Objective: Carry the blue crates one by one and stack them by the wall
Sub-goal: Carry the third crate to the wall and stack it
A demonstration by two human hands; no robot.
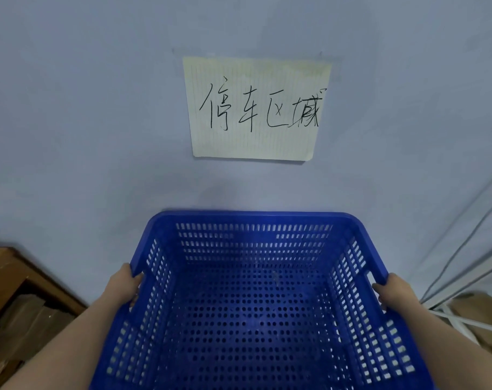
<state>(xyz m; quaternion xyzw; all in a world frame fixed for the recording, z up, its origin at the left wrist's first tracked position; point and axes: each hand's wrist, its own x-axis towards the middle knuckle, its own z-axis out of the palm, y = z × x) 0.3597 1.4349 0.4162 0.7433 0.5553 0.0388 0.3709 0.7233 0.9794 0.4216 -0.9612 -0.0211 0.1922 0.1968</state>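
Closest to the camera is the perforated blue plastic crate [256,305], an empty rectangular bin with slotted walls and a hole-punched floor, held out in front of the person and just short of the pale blue-grey wall [98,108]. Its far rim sits directly below the cream lined paper sign [256,108] with black handwriting taped to that wall.

The left hand [125,288] grasps the crate's left rim, with the thumb hooked over the edge and the fingers curled underneath; the right hand [391,291] clasps the right rim in the same way. Both grips look firm, but they sit on the far half of the crate — the near end hangs unsupported toward the person's body.

No other stacked crate can be seen below this one, because the crate itself hides the floor by the wall. That is the main risk: lowering blind, it could land askew on whatever is beneath, or its far rim could scrape the wall.

Left of the crate stands a brown wooden cabinet [19,277] holding cardboard, and right of the crate lie white cables [450,263] and more cardboard [481,319] — a sideways drift could snag either one or pinch the fingers.
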